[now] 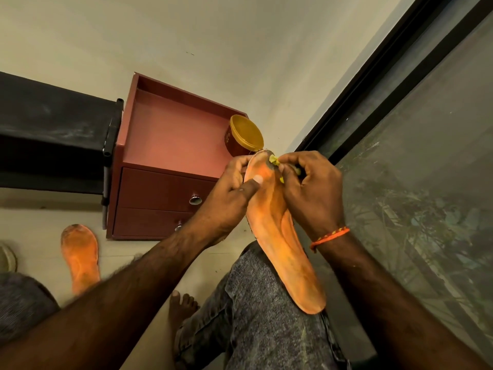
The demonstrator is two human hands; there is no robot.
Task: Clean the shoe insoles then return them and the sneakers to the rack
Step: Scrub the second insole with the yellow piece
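Observation:
An orange insole [282, 241] with a dark, dirty toe end lies along my right knee, toe pointing away from me. My left hand [229, 193] grips its toe end, thumb pressed on the top face. My right hand [312, 188] pinches a small yellow-green scrubbing piece [274, 160] against the dirty toe area. A second orange insole [80, 257], also grimy at the toe, lies flat on the floor at the left. The edge of a pale sneaker [6, 259] shows at the far left. The dark rack [53, 140] stands at the left.
A reddish-brown cabinet [170, 145] with two drawers stands against the wall ahead. A dark red tub with a yellow lid [244, 136] sits on its top at the right corner. A glass door with a black frame [386, 108] runs along the right. My bare foot [181, 308] rests on the floor.

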